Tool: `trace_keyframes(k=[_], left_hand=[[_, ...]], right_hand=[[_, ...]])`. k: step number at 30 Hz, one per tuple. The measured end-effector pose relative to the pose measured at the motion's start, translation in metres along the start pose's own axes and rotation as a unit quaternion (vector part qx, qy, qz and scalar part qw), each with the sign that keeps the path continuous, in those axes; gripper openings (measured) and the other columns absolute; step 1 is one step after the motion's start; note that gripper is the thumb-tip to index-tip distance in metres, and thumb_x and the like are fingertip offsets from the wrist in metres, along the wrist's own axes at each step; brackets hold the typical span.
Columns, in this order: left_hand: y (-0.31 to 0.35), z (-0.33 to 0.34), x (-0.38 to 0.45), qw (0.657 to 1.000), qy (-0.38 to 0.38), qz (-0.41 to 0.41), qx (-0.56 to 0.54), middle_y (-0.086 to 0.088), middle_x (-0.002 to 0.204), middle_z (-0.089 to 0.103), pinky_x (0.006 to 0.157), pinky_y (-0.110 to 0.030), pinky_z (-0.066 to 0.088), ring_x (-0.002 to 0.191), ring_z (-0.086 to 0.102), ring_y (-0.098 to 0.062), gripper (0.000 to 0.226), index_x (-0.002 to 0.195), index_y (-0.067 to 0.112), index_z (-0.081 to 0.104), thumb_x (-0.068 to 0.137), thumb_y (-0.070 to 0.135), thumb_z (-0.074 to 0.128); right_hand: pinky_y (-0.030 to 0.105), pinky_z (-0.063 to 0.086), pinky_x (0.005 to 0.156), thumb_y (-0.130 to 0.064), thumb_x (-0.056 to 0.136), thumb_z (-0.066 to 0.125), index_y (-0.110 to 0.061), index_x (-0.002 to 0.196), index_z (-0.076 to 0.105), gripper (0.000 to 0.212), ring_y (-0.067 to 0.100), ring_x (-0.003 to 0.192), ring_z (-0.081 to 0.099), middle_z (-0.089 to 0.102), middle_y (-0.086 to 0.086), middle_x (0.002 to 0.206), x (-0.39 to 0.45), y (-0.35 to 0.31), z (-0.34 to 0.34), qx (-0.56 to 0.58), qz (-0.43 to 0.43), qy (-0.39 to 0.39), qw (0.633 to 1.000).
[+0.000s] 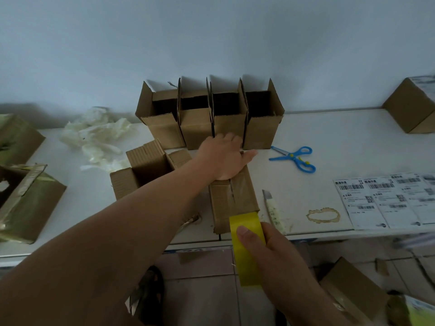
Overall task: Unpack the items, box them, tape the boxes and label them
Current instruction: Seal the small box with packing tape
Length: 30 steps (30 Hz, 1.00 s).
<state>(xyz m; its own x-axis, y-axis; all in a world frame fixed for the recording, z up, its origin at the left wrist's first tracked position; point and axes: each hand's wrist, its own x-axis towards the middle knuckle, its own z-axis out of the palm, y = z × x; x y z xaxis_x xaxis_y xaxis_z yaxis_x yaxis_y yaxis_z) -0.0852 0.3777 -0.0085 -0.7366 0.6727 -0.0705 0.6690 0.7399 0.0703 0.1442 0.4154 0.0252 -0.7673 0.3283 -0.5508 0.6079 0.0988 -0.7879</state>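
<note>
Both hands work on one closed cardboard box point(231, 198) at the near edge of the white table point(329, 137). Reaching across from the left, the left hand point(223, 156) lies flat on the far end of the box top, fingers straight and spread, pressing down on the taped seam. Nearer the body, the right hand point(266, 245) grips a yellow tape roll point(246, 241), thumb curled over its front, held against the near end of the same box where the tape meets the cardboard.

Far left of the left arm sit two torn, tape-wrapped cartons point(26, 198), and beyond them a heap of white plastic wrapping point(96, 135). Just left of the left wrist stands an open cardboard box point(146, 168) with its flaps up. Beyond the left fingertips, against the wall, a row of four open boxes point(211, 114) stands side by side, touching. Right of the left hand lie blue scissors point(294, 157). Just right of the taped box, near the right hand, lies a utility knife point(273, 208). Farther right is a sheet of shipping labels point(386, 201), and at the far right corner a sealed, labelled box point(414, 107).
</note>
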Motion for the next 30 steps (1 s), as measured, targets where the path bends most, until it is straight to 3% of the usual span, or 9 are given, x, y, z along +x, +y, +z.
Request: trace_keyframes(k=[4,6,9,13,15,18,20,24,30], left_hand=[[0.004,0.001,-0.01,0.976,0.164,0.08,0.119,-0.004,0.1,0.051,0.079,-0.034,0.038,0.087,0.046,-0.018,0.05,0.105,0.014,0.057,0.103,0.052,0.024],[0.008,0.0,-0.013,0.975,0.147,0.102,0.129,-0.002,0.092,0.051,0.071,-0.032,0.04,0.078,0.047,-0.017,0.048,0.1,0.016,0.06,0.105,0.044,0.022],[0.014,-0.001,-0.019,0.989,0.104,0.062,0.089,0.0,0.093,0.05,0.063,-0.03,0.038,0.077,0.049,-0.016,0.048,0.104,0.016,0.059,0.106,0.042,0.019],[0.016,0.003,-0.04,0.988,0.131,0.042,0.067,-0.003,0.109,0.054,0.075,-0.03,0.037,0.093,0.049,-0.018,0.047,0.113,0.016,0.056,0.103,0.05,0.026],[0.015,0.009,-0.056,0.994,0.103,0.034,0.034,-0.004,0.131,0.049,0.097,-0.037,0.037,0.117,0.045,-0.021,0.061,0.13,0.018,0.05,0.098,0.063,0.025],[0.011,0.009,-0.071,0.995,-0.02,0.001,-0.101,0.007,0.161,0.009,0.119,-0.048,0.013,0.148,0.004,-0.016,0.083,0.155,0.019,0.019,0.092,0.073,0.026],[0.01,0.009,-0.069,0.988,-0.058,-0.004,-0.142,0.012,0.162,-0.003,0.121,-0.048,0.009,0.149,-0.008,-0.012,0.091,0.157,0.017,0.008,0.09,0.075,0.029],[0.013,0.009,-0.061,0.983,-0.064,-0.01,-0.171,0.01,0.163,-0.005,0.122,-0.042,0.004,0.149,-0.012,-0.014,0.092,0.157,0.014,0.005,0.091,0.073,0.032],[0.013,0.012,-0.059,0.984,-0.06,-0.009,-0.165,0.009,0.163,-0.003,0.123,-0.045,0.006,0.149,-0.011,-0.015,0.092,0.157,0.014,0.005,0.091,0.073,0.031]], right_hand=[[0.038,0.051,0.084,-0.052,0.093,0.049,-0.022,0.096,0.059,0.032,0.018,0.091,0.062,0.063,0.0,0.096,0.0,0.003,0.002,0.02,0.002,0.008,1.0],[0.037,0.051,0.083,-0.052,0.094,0.048,-0.022,0.096,0.059,0.032,0.018,0.09,0.061,0.062,0.001,0.095,0.001,0.005,0.004,0.013,0.0,0.011,1.0],[0.033,0.049,0.077,-0.049,0.095,0.049,-0.02,0.096,0.059,0.031,0.02,0.088,0.06,0.062,0.003,0.094,0.002,0.005,0.005,0.011,-0.011,0.004,1.0],[0.029,0.044,0.067,-0.045,0.095,0.051,-0.019,0.086,0.058,0.028,0.013,0.074,0.054,0.057,-0.003,0.079,0.006,0.006,0.003,0.015,-0.039,0.005,0.999],[0.028,0.046,0.069,-0.047,0.095,0.052,-0.022,0.087,0.059,0.027,0.011,0.076,0.056,0.059,-0.006,0.082,0.011,0.007,0.002,0.022,-0.049,-0.003,0.999],[0.025,0.05,0.067,-0.047,0.095,0.053,-0.03,0.093,0.062,0.019,0.01,0.083,0.062,0.064,-0.009,0.089,0.015,0.006,0.005,0.058,-0.056,-0.025,0.996],[0.031,0.054,0.072,-0.047,0.094,0.055,-0.031,0.095,0.062,0.017,0.012,0.086,0.064,0.066,-0.008,0.091,0.017,0.009,0.009,0.074,-0.06,-0.017,0.995],[0.046,0.051,0.085,-0.045,0.092,0.056,-0.028,0.096,0.056,0.018,0.019,0.087,0.06,0.062,-0.002,0.091,0.014,0.022,0.014,0.058,-0.073,0.034,0.995],[0.039,0.052,0.078,-0.052,0.093,0.051,-0.03,0.091,0.056,0.023,0.011,0.078,0.059,0.061,-0.008,0.08,0.011,0.029,0.014,0.014,-0.12,0.055,0.991]])
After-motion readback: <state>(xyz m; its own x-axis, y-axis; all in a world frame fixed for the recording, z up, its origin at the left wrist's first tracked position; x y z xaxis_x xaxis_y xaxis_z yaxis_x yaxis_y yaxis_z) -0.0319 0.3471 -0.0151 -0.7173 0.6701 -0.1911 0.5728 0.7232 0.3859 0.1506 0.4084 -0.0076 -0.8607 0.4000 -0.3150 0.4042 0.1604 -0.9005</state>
